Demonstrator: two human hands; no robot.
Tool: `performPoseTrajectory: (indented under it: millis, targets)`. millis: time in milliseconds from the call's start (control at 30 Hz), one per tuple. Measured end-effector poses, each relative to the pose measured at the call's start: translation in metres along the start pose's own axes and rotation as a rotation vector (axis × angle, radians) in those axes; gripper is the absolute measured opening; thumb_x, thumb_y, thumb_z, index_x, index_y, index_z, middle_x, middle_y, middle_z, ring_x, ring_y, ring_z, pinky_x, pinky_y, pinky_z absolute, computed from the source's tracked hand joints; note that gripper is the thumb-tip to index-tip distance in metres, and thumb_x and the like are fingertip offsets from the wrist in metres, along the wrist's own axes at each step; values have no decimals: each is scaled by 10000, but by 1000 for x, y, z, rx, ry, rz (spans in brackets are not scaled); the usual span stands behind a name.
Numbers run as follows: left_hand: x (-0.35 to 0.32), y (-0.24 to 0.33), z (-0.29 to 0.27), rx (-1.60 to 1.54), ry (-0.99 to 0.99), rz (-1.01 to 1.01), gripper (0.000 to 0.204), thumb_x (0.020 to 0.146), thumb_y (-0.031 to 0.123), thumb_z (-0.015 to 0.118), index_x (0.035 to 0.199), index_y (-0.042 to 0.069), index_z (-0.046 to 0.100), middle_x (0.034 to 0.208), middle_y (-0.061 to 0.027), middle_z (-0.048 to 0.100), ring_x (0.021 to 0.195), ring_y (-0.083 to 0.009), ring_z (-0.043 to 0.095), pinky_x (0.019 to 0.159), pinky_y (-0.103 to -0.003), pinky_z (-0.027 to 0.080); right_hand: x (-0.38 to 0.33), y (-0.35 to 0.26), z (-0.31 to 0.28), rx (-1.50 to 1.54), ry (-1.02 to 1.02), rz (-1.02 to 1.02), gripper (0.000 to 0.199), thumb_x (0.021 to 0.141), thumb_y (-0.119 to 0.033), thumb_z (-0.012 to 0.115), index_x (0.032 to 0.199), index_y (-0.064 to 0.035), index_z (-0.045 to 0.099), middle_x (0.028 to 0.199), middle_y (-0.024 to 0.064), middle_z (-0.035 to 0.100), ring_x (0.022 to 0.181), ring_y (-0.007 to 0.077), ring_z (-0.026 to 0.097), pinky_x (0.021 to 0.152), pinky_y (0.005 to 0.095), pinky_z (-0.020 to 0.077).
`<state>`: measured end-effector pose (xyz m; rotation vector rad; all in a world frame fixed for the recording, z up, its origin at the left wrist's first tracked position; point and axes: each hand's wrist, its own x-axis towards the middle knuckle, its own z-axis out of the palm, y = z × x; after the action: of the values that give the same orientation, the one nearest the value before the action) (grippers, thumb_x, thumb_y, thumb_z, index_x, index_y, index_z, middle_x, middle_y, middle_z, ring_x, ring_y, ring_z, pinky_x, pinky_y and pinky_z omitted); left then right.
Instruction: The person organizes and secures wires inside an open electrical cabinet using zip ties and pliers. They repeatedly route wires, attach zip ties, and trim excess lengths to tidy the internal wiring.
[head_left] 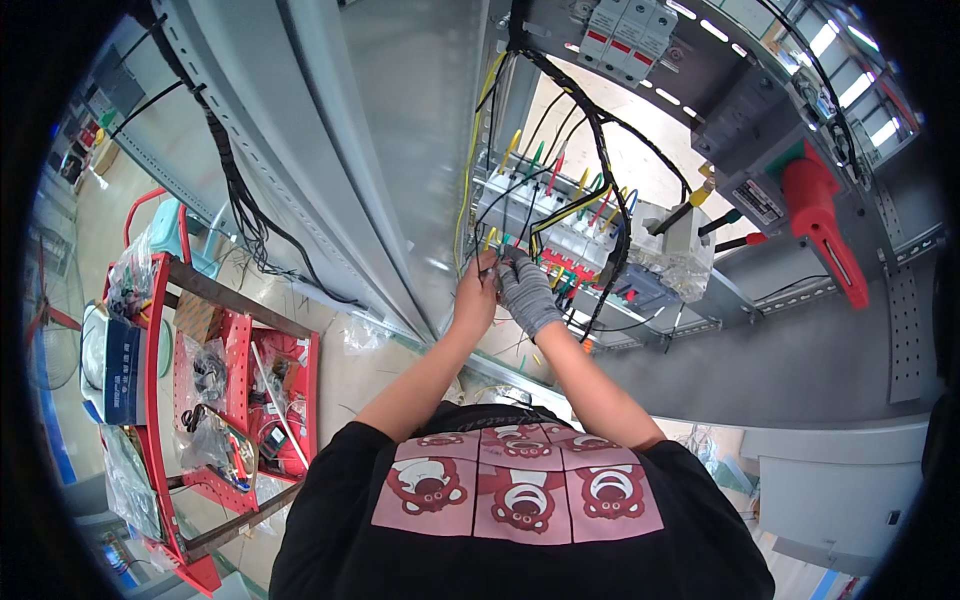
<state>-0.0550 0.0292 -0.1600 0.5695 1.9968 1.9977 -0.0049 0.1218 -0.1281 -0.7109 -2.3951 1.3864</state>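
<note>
My bare left hand [475, 295] and my right hand [528, 292], in a grey knit glove, meet at the lower left of the breaker row [560, 225] inside a grey metal cabinet. The left fingers are pinched on what looks like a thin black wire [477, 232]. The gloved fingers are closed right beside them, and what they grip is hidden. Yellow, green and red wire ends stand up along the breakers. Just right of my gloved hand are red terminal parts [572, 262]. A thick black wire bundle [610, 160] arches down past the breakers.
A red switch handle [825, 225] juts out at the right. Fuse holders [628, 40] sit at the top. A grey cabinet post [300, 150] rises left of my arms. A red tool cart [235, 400] with scissors, bags and wires stands at the left, a blue stool [180, 235] behind it.
</note>
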Motion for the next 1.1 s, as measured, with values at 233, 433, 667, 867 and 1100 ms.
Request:
performPoseTrajectory:
  millis: [233,433,667,867,1100]
  targets:
    - [-4,32,-40,-259,-92,-208,66,921,74,526,949,37,572,740,19,570,612,-42,497,526,-197,390,3,-11,9,183,-46,-27,221,859,-165,585,987,1,654,822,193,668,728,277,641,697,332,498]
    - [-16,56,-48,-219,-159,-77,24,902,47,566,900,34,545,723,33,528,615,-36,451,549,-199,372,-7,-60,-3,445,-18,-23,147,847,-129,659,898,9,645,764,17,634,639,82,543,572,236,459]
    - [-33,71,-58,-47,-100,12,66,916,72,562,963,27,550,755,36,523,617,-33,438,547,-201,372,33,-105,-24,617,69,-94,108,861,-125,656,889,-22,641,763,-14,617,674,55,510,610,222,436]
    - [-43,82,-62,-118,28,95,69,929,72,542,980,26,547,746,36,513,576,-23,433,491,-187,348,11,-124,-36,625,-249,-15,163,851,-135,653,968,-22,669,822,-3,651,718,71,515,667,235,440]
    - [-52,69,-72,213,118,288,50,927,68,539,964,34,545,742,32,489,540,-16,422,449,-189,328,17,-112,-16,680,-112,12,141,846,-158,663,927,-43,663,637,-40,549,477,38,436,426,205,352]
